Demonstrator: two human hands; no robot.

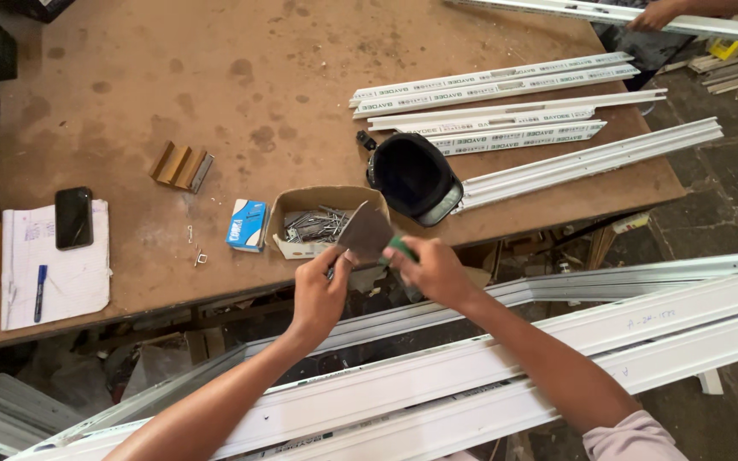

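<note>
STEP: scraper handling, judged | LEFT HAND (322, 290): pinching the grey flat metal scraper blade (366, 232) | RIGHT HAND (430, 271): clenched on its green handle (401, 248) | LOCATION: near table (215, 94) edge, above white window-frame profile (489, 367) | NEXT: likely needs blade freed, lowered.

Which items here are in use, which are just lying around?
In use: scraper with green handle, held by left hand and right hand; white frame below.
Lying about: screw box, phone, notepad, pen, black cap, white strips.
</note>
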